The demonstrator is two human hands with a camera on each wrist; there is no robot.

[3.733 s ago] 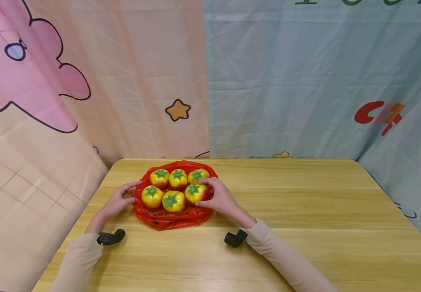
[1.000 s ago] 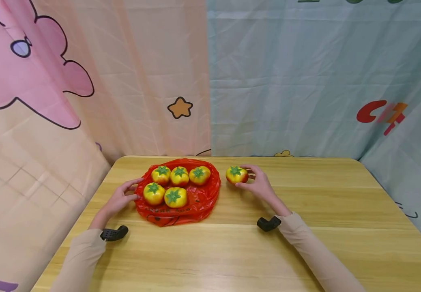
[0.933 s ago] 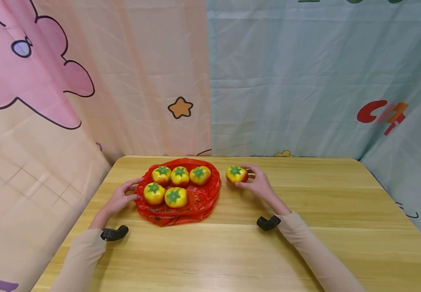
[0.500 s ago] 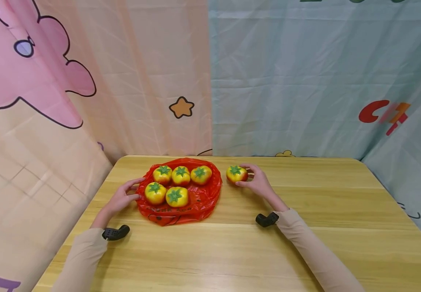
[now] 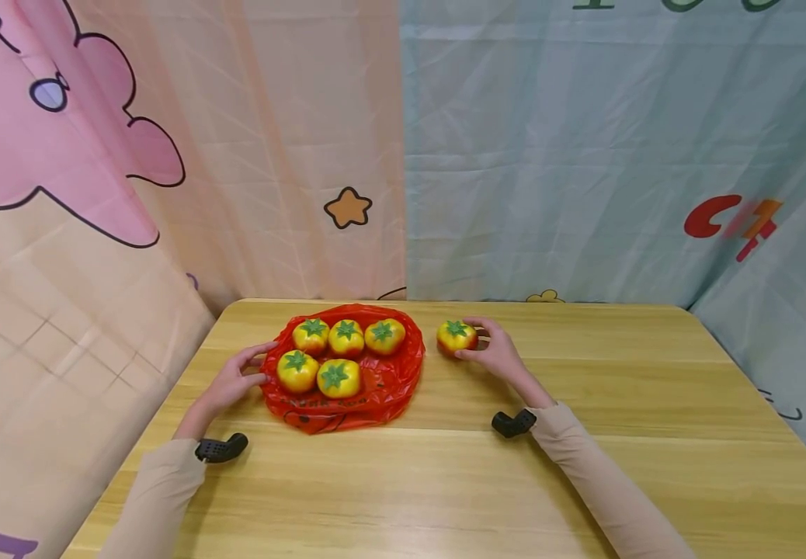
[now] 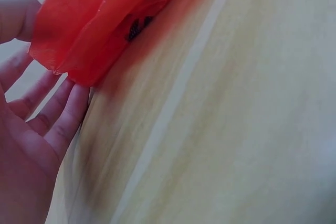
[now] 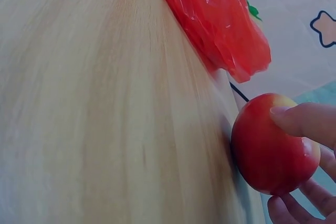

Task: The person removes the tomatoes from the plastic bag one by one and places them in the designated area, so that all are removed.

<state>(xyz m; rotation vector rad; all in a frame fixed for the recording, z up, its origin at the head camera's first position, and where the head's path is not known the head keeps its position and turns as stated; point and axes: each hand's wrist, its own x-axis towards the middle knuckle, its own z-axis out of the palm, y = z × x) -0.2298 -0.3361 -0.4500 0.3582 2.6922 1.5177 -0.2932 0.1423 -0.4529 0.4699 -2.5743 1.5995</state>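
A red plastic bag [image 5: 389,400] lies opened out on the left of the table, with several yellow-and-red tomatoes [image 5: 338,379] on it, green star-shaped tops up. My left hand [image 5: 231,382] is at the bag's left edge, thumb and fingers spread and touching the plastic. In the left wrist view, the fingertips meet the bag's lower edge, partly hidden by it. Right of the bag, my right hand [image 5: 497,353] holds one tomato [image 5: 455,338] between thumb and fingers. The right wrist view shows this tomato's red side [image 7: 270,145] at the table surface, apart from the bag.
The wooden table [image 5: 403,481] reaches back to a printed curtain [image 5: 550,155], with curtain also along both sides. Each wrist carries a black camera mount [image 5: 221,449]. Dark printing shows on the bag's near side.
Over the last few seconds my right hand has carried the front-right tomato out of the bag to the right, down by the table. Lately both hands have stayed nearly still; the left keeps to the bag's edge.
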